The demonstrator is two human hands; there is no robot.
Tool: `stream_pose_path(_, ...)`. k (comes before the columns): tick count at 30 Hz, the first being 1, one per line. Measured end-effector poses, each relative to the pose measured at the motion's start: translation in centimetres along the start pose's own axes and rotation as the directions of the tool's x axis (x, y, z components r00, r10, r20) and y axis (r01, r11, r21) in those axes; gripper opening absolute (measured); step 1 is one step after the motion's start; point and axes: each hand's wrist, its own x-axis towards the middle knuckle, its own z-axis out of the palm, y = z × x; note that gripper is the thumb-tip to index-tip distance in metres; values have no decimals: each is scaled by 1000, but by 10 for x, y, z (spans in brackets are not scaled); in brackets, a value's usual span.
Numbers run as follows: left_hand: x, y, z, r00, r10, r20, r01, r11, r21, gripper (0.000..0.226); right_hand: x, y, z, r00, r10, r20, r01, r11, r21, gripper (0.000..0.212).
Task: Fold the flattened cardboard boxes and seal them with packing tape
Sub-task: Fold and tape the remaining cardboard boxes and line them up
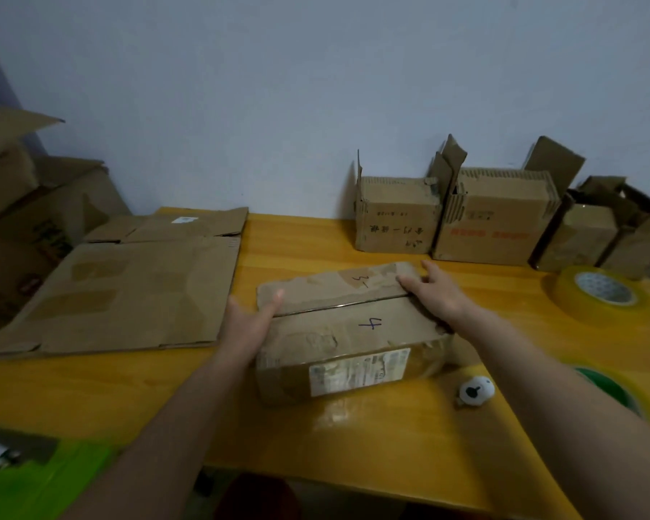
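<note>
My two bare hands press down on the brown cardboard box that sits near the middle of the yellow wooden table, a little toward its near edge. Its two top flaps are folded shut and meet along a dark seam; the far flap bears a handwritten "3", the near one a blue "4", and a white shipping label covers the side facing me. My left hand lies at the left end of the seam, fingers straight and flat, clamped on nothing. My right hand lies on the right end of the seam, fingers stretched out over the far flap, likewise gripping nothing.

A stack of flattened brown cardboard boxes lies along the left edge of the table, reaching back to the far left corner. A row of opened brown cardboard boxes stands along the far edge against the wall, toward the far right corner. A large roll of clear yellowish packing tape lies flat at the right edge. A second tape roll with a green core sits nearer me on the right edge, partly hidden by my right forearm. A small white round object with dark marks lies just beside the box's near right corner.
</note>
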Motion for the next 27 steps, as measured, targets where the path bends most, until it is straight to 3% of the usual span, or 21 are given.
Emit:
stream_pose_path(2,-4,6,-4,1000,-11,2,11,1000,2,82,-9,-6,-2,999,-31,25,30,998,56,60)
stream_pose_path(4,-6,19,-9,997,71,5,-70,996,-48,66,-17,-15,-8,993,-118,2,116,977,177,53)
stream_pose_path(9,-14,60,-23,934,320,-156,-341,930,-135,80,-29,-32,-28,914,-228,-337,322,911,257,42)
stream_pose_path(11,-25,57,-17,907,381,-181,-399,914,-73,66,-36,-24,-24,896,-231,-379,334,913,233,39)
stream_pose_path(14,-35,35,-2,905,381,-191,-349,920,179,59,-48,1,-6,909,-145,-390,243,946,214,37)
stream_pose_path(16,-38,20,4,916,355,-184,-302,916,262,54,-53,18,5,922,-93,-376,166,972,167,42)
stream_pose_path(19,-41,7,3,942,298,-151,-247,925,289,57,-54,36,6,964,-36,-262,62,994,90,46)
stream_pose_path(22,-38,1,-1,957,260,-132,-219,939,264,69,-59,41,-3,986,-28,-166,58,982,179,42)
stream_pose_path(25,-33,2,-2,939,271,-212,-234,954,186,77,-60,38,-8,943,56,-328,91,905,416,52)
stream_pose_path(27,-31,6,-1,926,273,-261,-247,960,129,74,-58,33,-10,904,90,-418,120,885,449,47)
